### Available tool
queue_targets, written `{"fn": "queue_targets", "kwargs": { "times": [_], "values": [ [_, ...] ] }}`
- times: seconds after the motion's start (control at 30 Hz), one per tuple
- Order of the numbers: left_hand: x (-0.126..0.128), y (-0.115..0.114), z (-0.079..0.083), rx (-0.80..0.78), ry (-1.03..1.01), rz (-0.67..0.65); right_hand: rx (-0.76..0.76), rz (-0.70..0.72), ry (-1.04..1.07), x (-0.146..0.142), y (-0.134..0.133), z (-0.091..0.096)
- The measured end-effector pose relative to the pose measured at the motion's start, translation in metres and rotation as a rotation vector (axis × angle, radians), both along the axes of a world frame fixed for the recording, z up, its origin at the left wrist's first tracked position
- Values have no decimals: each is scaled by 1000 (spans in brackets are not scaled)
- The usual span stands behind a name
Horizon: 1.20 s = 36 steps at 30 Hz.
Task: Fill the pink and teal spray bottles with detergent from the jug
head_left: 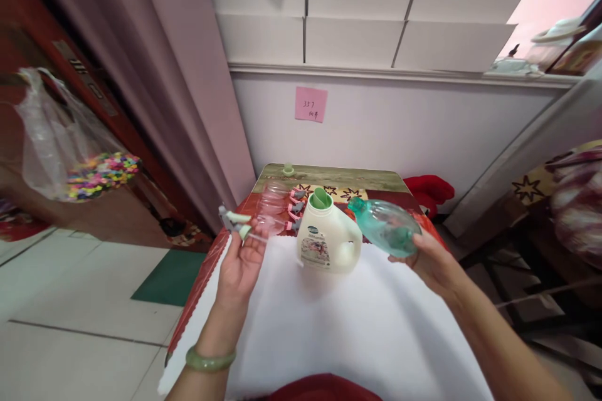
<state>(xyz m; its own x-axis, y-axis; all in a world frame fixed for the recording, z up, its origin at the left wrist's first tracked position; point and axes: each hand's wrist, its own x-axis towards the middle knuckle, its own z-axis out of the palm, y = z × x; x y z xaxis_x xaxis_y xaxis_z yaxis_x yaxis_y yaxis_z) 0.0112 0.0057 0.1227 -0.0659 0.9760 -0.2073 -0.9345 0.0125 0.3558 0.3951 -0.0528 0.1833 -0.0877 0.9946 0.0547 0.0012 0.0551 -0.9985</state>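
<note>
In my left hand [242, 260] lies a spray nozzle [234, 220] with a grey head, a pale green collar and a thin clear tube. My right hand [430, 257] grips the base of a clear green bottle [388, 225], tilted on its side with its neck toward the left. Between my hands a cream detergent jug [324, 238] stands upright on the white cloth, its green spout [320, 198] uncovered. Behind my left hand several clear pink spray bottles [273, 207] lie on their sides.
A small green cap [288, 169] rests at the table's back edge. White cloth [348, 332] covers the near part of the table. A pink note [311, 104] is on the wall; a plastic bag [51, 138] of colourful pieces hangs at left. Red fabric [430, 191] lies behind the right corner.
</note>
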Motion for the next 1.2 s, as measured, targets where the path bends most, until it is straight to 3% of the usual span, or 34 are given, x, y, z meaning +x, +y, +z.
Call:
{"fn": "queue_targets", "kwargs": {
  "times": [0.13,0.2,0.27,0.43,0.63,0.9,1.2],
  "values": [
    [25,7,72,39,41,116,25,-66,39,-27,-37,-34],
    [37,6,92,48,48,108,116,-126,-8,-38,-51,-36],
    [47,3,101,47,55,99,191,-185,-72,-45,-62,-33],
    [67,-5,109,35,76,82,273,-305,-228,-49,-79,-27],
    [92,-18,120,-15,110,72,377,-366,-369,-49,-77,-35],
    [134,-45,109,2,162,-168,594,-437,-497,-76,-65,-28],
    [143,-52,108,41,182,-143,845,-619,-651,-83,-60,-25]
  ]
}}
